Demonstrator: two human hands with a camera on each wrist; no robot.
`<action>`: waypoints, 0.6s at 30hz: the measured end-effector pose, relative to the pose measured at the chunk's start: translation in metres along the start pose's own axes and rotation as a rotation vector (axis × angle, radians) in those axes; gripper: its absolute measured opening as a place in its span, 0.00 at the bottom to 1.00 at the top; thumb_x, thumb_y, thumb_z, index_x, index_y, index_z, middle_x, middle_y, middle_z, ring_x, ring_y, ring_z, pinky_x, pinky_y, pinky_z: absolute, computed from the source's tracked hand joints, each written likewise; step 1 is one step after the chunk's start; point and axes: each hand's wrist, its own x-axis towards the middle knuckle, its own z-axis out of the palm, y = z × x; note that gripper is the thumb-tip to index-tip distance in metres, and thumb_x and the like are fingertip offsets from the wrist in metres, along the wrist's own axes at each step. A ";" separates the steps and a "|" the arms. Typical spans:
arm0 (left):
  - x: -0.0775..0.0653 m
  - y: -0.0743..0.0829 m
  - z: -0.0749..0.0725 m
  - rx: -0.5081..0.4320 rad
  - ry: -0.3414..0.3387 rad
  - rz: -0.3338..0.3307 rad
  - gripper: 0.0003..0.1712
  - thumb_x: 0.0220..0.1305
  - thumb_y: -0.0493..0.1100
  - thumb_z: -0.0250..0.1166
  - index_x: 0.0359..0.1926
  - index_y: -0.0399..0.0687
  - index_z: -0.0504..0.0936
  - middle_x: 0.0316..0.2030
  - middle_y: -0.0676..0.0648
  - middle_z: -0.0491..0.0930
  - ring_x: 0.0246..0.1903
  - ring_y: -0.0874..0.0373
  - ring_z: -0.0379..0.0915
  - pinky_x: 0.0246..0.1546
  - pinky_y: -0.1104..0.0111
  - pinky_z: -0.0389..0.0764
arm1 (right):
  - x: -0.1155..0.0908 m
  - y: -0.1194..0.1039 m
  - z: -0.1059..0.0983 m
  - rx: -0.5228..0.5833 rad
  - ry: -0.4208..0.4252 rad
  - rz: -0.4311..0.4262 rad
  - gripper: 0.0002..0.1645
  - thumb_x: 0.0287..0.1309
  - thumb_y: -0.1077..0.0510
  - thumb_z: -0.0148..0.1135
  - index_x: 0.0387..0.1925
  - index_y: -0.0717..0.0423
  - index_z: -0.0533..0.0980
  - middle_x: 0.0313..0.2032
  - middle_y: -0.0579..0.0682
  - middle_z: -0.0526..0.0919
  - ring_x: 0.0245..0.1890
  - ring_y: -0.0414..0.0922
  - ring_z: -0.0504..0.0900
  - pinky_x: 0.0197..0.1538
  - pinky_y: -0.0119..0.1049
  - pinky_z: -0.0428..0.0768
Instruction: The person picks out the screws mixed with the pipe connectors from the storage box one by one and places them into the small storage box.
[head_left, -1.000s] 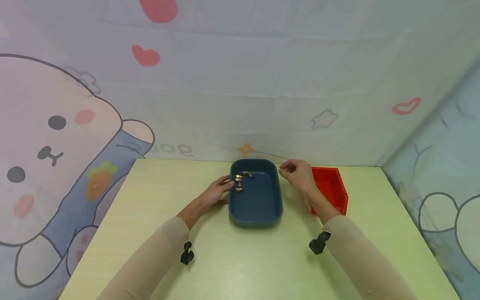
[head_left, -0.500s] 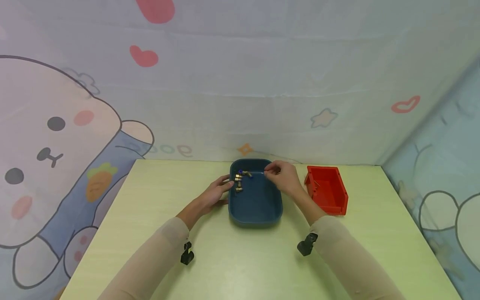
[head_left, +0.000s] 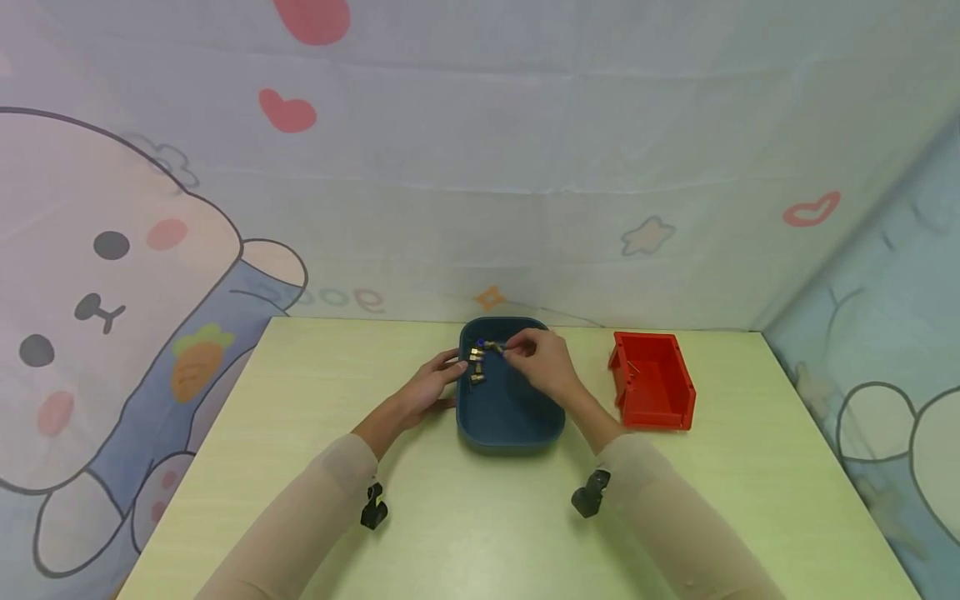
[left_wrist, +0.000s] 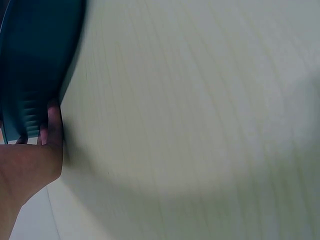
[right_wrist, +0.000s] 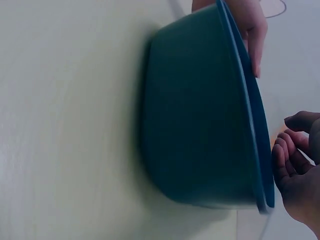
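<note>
A dark blue plastic bin (head_left: 510, 417) stands on the table with several small brass fittings (head_left: 477, 367) along its left inner wall, some with blue ends. My left hand (head_left: 431, 385) holds the bin's left side, thumb over the rim and fingers along the outside. In the left wrist view those fingers (left_wrist: 54, 120) lie against the bin's outer wall. My right hand (head_left: 543, 362) reaches over the right rim, fingertips close to the fitting at the far end. The right wrist view shows its thumb and bent forefinger slightly apart, with nothing visible between them.
A red open bin (head_left: 660, 408) stands to the right of the blue one, with a small thin brass-coloured piece (head_left: 633, 368) inside. The pale table (head_left: 480, 525) ends behind at a printed cloth backdrop (head_left: 480, 167).
My right hand has moved left from beside the red bin, across the blue bin's rim, to the fittings. The left hand has stayed on the bin.
</note>
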 end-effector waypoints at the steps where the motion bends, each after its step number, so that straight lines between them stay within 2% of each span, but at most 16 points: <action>1: 0.000 0.000 0.000 0.000 0.000 -0.001 0.35 0.85 0.52 0.53 0.84 0.53 0.55 0.81 0.38 0.54 0.79 0.40 0.55 0.68 0.45 0.74 | 0.000 0.000 0.002 0.002 0.000 -0.003 0.07 0.68 0.60 0.72 0.43 0.60 0.86 0.36 0.51 0.88 0.37 0.47 0.84 0.44 0.43 0.84; 11: -0.001 0.001 0.001 -0.008 0.005 -0.010 0.35 0.85 0.52 0.53 0.84 0.53 0.54 0.82 0.38 0.53 0.79 0.40 0.55 0.68 0.45 0.74 | 0.000 -0.001 0.025 -0.005 -0.008 0.028 0.07 0.68 0.60 0.72 0.44 0.59 0.86 0.37 0.51 0.88 0.39 0.47 0.85 0.46 0.44 0.85; 18: -0.001 0.001 0.001 -0.009 0.010 -0.005 0.35 0.85 0.52 0.53 0.84 0.52 0.54 0.81 0.37 0.52 0.79 0.40 0.55 0.68 0.45 0.74 | 0.000 0.001 0.037 0.024 -0.008 0.057 0.06 0.66 0.61 0.73 0.43 0.59 0.87 0.36 0.50 0.87 0.38 0.46 0.85 0.44 0.42 0.84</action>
